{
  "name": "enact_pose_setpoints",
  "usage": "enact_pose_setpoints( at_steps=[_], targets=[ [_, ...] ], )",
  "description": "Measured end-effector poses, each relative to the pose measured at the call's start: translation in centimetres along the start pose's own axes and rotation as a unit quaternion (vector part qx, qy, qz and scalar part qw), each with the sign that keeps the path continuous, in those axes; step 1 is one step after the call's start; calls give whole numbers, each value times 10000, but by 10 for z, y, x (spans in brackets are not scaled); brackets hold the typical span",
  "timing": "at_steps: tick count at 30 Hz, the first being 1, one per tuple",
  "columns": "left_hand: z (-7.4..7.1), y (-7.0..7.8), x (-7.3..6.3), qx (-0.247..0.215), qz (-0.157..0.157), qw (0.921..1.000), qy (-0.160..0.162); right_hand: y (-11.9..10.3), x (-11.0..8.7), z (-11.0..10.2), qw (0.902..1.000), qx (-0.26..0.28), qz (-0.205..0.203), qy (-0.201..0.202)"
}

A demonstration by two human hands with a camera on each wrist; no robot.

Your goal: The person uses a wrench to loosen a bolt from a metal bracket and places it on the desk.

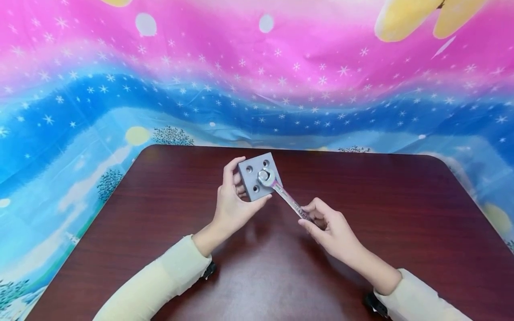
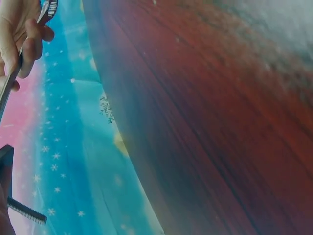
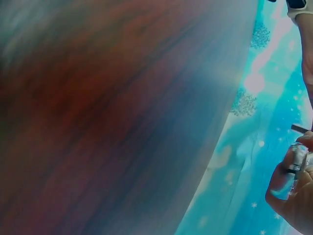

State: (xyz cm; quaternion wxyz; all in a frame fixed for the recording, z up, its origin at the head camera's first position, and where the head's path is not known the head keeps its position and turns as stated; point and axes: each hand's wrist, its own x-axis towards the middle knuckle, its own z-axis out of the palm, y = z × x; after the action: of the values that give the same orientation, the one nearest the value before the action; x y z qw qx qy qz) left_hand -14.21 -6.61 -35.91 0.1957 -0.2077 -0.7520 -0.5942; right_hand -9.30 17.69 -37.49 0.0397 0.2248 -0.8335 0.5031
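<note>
Wrench [image 1: 290,200] is gripped in right hand [image 1: 335,229], long axis slanting up-left, open end set around bolt [image 1: 263,175]; grey block [image 1: 251,179] is clamped in left hand [image 1: 233,200].

Looks like shiny polished metal on the wrench [image 1: 290,200]. Reads matt, smooth, metal-like on the block [image 1: 250,179]; bright metal on the bolt head [image 1: 263,175], ridged on the threaded rod [image 2: 27,211]. Shows glossy wood grain on the table [image 1: 353,183]. Looks like smooth, creased cloth on the backdrop [image 1: 225,62], matt cloth on the sleeves [image 1: 160,274].
</note>
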Motion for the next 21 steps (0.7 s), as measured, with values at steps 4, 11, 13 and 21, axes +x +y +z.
enact_pose_setpoints(
  at_steps=[4, 11, 13, 21],
  targets=[
    [2, 1, -1, 35, -61, 9999, 80, -2, 0, 2, 9985, 462, 249, -131],
    [-2, 1, -2, -287, -147, 9988, -365, 5, 1, -1, 9977, 622, 201, -196],
    [-5, 2, 0, -363, -174, 9977, -549, 8, 3, -5, 9971, 703, 123, -248],
    [-18, 3, 8, -562, -507, 9849, -1555, 22, 15, -31, 9973, 533, -95, -503]
  ],
)
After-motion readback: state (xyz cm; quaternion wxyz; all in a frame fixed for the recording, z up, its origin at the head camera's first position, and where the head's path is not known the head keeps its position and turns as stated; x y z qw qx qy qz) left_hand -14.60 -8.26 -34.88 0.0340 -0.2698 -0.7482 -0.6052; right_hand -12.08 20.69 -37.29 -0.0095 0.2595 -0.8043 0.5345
